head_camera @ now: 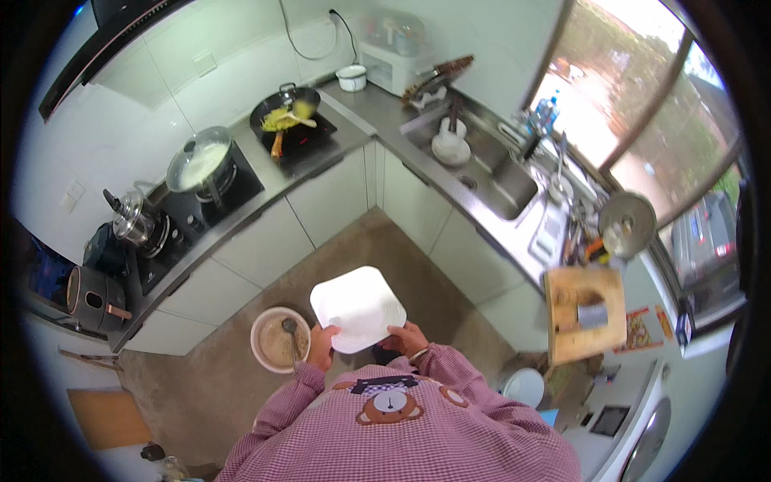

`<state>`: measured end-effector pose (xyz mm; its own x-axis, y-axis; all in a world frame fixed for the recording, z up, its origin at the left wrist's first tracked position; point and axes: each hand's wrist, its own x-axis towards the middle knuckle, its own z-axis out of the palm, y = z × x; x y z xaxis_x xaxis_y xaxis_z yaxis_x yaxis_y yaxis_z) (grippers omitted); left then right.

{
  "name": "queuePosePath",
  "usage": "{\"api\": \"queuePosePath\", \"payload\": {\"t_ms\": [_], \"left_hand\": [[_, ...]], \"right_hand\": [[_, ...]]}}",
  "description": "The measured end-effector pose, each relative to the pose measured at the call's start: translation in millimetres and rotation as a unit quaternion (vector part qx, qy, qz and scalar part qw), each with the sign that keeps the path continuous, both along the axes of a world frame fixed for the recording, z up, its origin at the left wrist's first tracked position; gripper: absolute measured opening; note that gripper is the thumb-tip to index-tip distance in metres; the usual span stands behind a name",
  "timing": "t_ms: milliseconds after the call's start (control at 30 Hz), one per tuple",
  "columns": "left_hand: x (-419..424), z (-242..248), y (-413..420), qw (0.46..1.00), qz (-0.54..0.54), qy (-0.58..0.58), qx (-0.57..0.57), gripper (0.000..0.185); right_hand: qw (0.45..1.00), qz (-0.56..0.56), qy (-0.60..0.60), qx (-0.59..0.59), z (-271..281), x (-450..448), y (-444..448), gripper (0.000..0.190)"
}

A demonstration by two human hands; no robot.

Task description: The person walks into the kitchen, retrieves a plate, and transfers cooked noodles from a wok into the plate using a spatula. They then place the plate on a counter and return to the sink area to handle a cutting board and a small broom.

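Observation:
A white square plate (359, 304) with rounded corners is held in front of my body, above the floor. My left hand (324, 347) grips its near left edge, thumb on top. On the near right edge my right hand (408, 339) has hold of it too. The plate's upper face carries no food. Below and left of the plate, a round basin (259, 355) with a ladle (290, 328) in it sits low down. At the back, a black wok (260, 112) with chopped green food (276, 120) and a spatula rests on a cooktop.
Left of the wok stand a glass-lidded pot (202, 161) and a steel pressure cooker (132, 224). An air fryer (96, 298) is at the counter's left end. The sink (512, 191) at right holds stacked bowls (450, 149). A cleaver (592, 315) lies on a wooden cutting board (557, 346).

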<state>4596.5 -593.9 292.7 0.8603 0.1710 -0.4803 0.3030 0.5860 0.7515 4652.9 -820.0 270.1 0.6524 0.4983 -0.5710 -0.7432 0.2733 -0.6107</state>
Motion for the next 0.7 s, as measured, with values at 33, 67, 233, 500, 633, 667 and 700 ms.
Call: {"api": "queuePosePath", "payload": {"t_ms": [33,67,233,500,633,667,700], "left_hand": [[23,7,0,1.000,0.015,0.002,0.002,0.044],[50,14,-2,0.999,0.028,0.026,0.002,0.043],[153,28,4,0.999,0.026,0.035,0.030,0.044],[290,43,71,0.987,0.091,0.035,0.126,0.039],[359,35,126,0.973,0.130,0.020,0.187,0.028],[375,33,137,0.970,0.136,0.022,0.198,0.027],[391,33,147,0.967,0.142,0.027,0.209,0.027]], "right_hand": [[1.000,-0.009,0.000,-0.006,-3,29,3,0.030],[1.000,-0.018,-0.001,-0.012,-6,58,5,0.030],[0.998,-0.042,0.025,0.029,1,184,20,0.028],[0.987,-0.137,-0.036,-0.080,-3,385,46,0.028],[0.975,-0.191,-0.075,-0.087,-15,497,75,0.029],[0.969,-0.210,-0.069,-0.110,-15,520,83,0.028],[0.968,-0.215,-0.058,-0.115,-14,543,92,0.028]]}}
